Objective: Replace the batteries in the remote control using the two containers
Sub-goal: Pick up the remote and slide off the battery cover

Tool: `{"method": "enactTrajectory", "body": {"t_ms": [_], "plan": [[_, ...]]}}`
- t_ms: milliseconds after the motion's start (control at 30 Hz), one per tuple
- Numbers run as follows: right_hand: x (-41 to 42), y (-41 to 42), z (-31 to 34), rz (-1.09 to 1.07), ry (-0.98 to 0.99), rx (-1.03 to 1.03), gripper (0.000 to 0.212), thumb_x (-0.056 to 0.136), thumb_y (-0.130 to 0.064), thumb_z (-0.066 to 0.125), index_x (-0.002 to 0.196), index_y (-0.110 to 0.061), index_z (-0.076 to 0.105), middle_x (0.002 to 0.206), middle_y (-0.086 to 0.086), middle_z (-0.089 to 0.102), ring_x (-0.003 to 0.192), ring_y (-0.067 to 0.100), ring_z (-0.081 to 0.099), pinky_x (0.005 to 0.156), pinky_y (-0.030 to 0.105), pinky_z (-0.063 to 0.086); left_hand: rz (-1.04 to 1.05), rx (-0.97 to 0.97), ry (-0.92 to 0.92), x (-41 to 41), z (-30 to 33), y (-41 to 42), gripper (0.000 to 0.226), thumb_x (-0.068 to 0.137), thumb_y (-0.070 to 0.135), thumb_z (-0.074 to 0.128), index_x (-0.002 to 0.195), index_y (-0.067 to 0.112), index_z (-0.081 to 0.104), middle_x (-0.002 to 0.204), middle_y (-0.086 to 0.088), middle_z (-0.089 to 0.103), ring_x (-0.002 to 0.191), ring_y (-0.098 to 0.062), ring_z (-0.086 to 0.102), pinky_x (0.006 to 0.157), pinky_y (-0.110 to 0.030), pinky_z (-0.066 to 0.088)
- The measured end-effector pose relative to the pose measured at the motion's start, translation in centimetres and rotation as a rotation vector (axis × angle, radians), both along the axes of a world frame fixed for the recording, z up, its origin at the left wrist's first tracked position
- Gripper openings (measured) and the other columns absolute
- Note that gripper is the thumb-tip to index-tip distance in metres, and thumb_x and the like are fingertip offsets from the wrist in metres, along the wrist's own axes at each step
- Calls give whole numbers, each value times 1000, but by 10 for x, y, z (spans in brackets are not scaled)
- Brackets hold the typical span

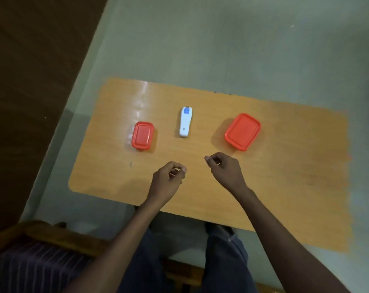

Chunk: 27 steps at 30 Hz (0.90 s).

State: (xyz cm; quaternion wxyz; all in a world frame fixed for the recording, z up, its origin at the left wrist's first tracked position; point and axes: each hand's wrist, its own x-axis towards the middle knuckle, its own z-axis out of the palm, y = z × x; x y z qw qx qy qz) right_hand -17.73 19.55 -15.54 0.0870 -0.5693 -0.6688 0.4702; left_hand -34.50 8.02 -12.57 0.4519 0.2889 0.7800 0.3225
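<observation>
A white remote control [185, 122] with a blue button at its far end lies lengthwise at the middle of the orange table [285, 187]. To its left stands a small container with a red lid [142, 135], lid on. To its right stands a larger red-lidded container [242, 131], also closed. My left hand [170, 179] hovers near the table's front, below the remote, fingers curled with nothing in them. My right hand [226, 169] hangs beside it, just below the larger container, fingers curled and empty as well. No batteries are visible.
The small table stands on a pale green floor [221, 49]. A dark wooden wall or door [31, 81] runs along the left. A wooden seat with striped cloth [42, 265] is at the lower left. My legs are under the table's front edge.
</observation>
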Motion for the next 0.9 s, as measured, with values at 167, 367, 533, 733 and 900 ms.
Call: {"method": "enactTrajectory", "body": {"t_ms": [167, 367, 533, 733, 900], "plan": [[-43, -5, -84, -126, -15, 14, 27, 95, -46, 59, 87, -22, 69, 75, -14, 66, 71, 3, 60, 60, 27, 39, -130, -6, -26, -53, -94, 17, 6, 96, 33, 64, 93, 34, 70, 87, 3, 74, 72, -7, 71, 72, -38, 59], [-82, 8, -187, -229, 25, 139, 25, 94, -45, 60, 87, -23, 71, 79, -13, 69, 73, 4, 64, 60, 25, 43, -210, 156, -17, -89, -200, 57, 7, 95, 28, 66, 100, 31, 70, 90, -7, 73, 69, -13, 70, 59, -36, 60], [-101, 27, -241, -289, 90, 304, 21, 93, -42, 63, 88, -24, 72, 79, -15, 70, 71, 5, 64, 63, 25, 48, -229, 334, 15, -99, -257, 83, 11, 94, 28, 68, 104, 29, 70, 85, -4, 73, 69, -14, 71, 54, -33, 61], [-117, 32, -259, -220, 117, 507, 21, 93, -38, 64, 89, -20, 73, 80, -13, 69, 70, 0, 59, 59, 19, 40, -249, 510, 108, -108, -285, 81, 11, 95, 27, 68, 105, 26, 71, 82, 0, 74, 61, -12, 71, 51, -32, 59], [-107, -8, -248, -187, 71, 614, 23, 92, -39, 66, 87, -18, 72, 81, -7, 70, 76, 8, 63, 64, 27, 49, -276, 533, 168, -111, -281, 40, 9, 95, 28, 67, 104, 27, 69, 84, 0, 75, 59, -13, 70, 46, -28, 56]]}}
